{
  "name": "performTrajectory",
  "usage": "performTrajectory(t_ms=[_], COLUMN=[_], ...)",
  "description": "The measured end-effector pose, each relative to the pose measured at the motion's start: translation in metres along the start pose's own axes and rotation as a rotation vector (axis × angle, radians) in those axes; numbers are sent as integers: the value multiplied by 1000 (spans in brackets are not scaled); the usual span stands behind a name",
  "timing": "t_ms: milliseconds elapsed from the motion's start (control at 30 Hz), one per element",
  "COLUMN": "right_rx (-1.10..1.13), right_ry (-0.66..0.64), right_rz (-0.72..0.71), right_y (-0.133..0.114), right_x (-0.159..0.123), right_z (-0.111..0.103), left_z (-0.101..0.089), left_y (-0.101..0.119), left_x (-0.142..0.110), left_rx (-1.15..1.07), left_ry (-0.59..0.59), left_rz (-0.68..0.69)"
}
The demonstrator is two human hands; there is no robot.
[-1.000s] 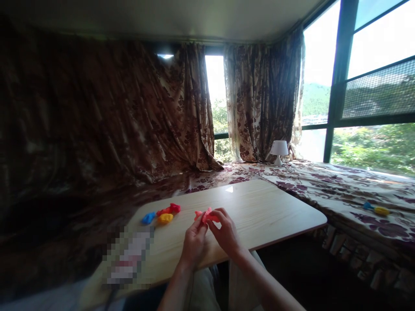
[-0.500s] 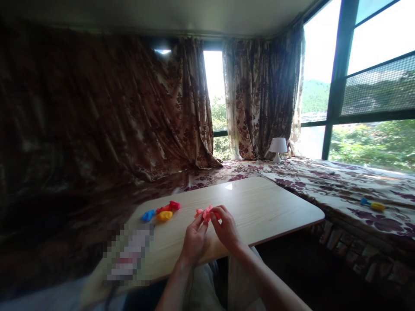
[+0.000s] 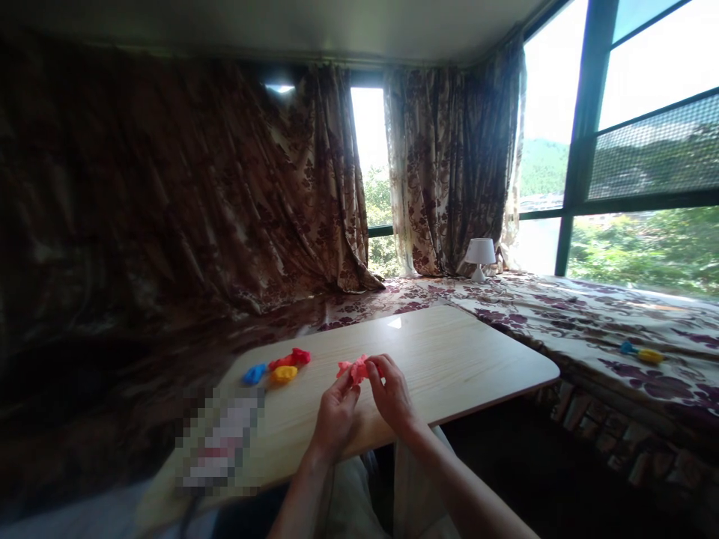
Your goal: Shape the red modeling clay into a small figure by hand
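A small coral-pink lump with a ruffled, uneven edge is held just over the near side of the table; whether it is clay, paper or cloth I cannot tell. My left hand pinches it from below and the left, thumb and fingers closed. From the right, my right hand grips its other side between thumb and bent fingertips. Part of the lump is hidden behind the fingers. Left of my hands lie a blue lump, a yellow lump and a red lump, grouped close together on the tabletop.
The pale wooden table has rounded corners and stands over my knees. A blurred-out flat item lies at its left end. On the flower-patterned cover to the right are a blue-and-yellow thing and, farther back, a white lamp.
My right fingers have shifted slightly along the pink lump. The whole view has moved a few pixels; the other lumps lie as before.
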State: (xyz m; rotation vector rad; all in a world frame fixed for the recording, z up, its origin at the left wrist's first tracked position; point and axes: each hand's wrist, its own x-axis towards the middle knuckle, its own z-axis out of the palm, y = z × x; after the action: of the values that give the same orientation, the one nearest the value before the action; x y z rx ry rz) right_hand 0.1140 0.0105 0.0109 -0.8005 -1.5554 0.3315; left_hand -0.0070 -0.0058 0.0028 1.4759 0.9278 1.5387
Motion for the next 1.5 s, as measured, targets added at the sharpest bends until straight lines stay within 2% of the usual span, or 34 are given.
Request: performTrajectory(t_ms=[100,267,600,867,1100,1300,1500], right_rx=[-24,-33,-5,-2,-23,-29,19], right_ry=[38,0,-26,22,5,38,13], right_rz=[64,122,-10,35,-10,41,-32], right_y=[0,6,1,5,1,2,3], right_x=[0,-1,-1,-2,-1,-2,-2], right_z=[0,4,2,3,1,1,3], left_z=[2,4,6,4,5,6,3], left_y=[2,2,5,-1,6,7,-1], left_x=[-1,-2,-2,-2,-2,-3,-1], left_rx=[-26,-49,-56,-31,-5,-60,-3], left_ry=[4,-52,-77,-129,-68,-77,-68], left_rz=[-5,-16,-26,-40,-52,-35,-7])
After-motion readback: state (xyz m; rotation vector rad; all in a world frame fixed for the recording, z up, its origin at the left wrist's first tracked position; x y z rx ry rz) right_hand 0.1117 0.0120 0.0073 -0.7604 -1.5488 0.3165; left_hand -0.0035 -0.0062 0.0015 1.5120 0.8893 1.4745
